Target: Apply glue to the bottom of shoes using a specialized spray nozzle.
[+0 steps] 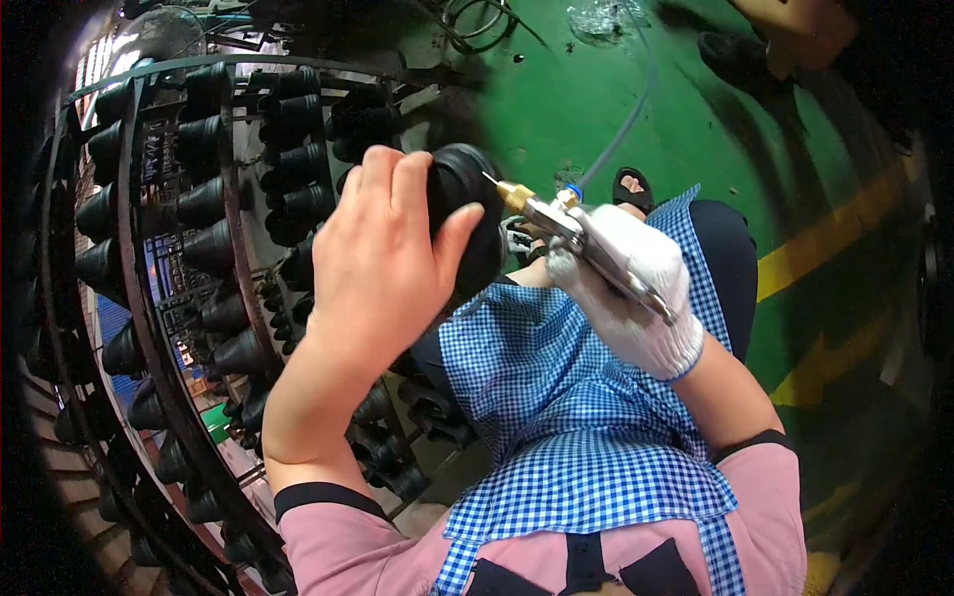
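My bare left hand (383,248) wraps round a black ribbed rubber boot (463,177), its thumb and fingers pressed on the near side. In a white knit glove, my right hand (636,283) grips a metal air gun (596,248) with a brass tip and a thin needle nozzle. The needle points left and ends at the upper right edge of the rubber boot; whether it touches cannot be made out. A grey air hose (628,124) runs from a blue fitting on the gun up and away. The boot's lower part is partly hidden behind my left hand.
On the left stands a curved metal rack (134,248) with rows of black cone-shaped rubber parts (207,202). A coiled hose (477,25) lies on the green floor (556,94) at the far side. Another person's arm (795,35) shows at the upper right. Yellow stripes (835,238) mark the floor.
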A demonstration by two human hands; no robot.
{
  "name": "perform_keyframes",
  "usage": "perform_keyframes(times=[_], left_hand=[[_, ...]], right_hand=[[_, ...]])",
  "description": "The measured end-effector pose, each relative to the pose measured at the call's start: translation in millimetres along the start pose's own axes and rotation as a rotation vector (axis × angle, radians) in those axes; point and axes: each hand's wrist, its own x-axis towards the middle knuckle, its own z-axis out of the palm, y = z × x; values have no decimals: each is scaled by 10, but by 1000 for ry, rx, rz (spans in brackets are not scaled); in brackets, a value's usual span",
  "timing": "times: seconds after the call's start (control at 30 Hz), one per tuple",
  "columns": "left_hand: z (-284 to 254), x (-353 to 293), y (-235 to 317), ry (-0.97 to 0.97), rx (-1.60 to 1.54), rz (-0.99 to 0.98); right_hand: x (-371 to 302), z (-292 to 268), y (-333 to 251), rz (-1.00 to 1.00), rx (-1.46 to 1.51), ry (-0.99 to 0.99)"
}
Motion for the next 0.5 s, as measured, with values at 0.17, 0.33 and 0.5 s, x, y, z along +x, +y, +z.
perform_keyframes(times=[0.17, 0.33, 0.5], left_hand=[[85, 139, -326, -8, 79, -103], [120, 108, -599, -108, -12, -355], [201, 39, -814, -117, -99, -531]], right_hand=[[163, 368, 73, -46, 47, 46], [95, 662, 70, 15, 70, 5], [-111, 739, 18, -34, 65, -62]])
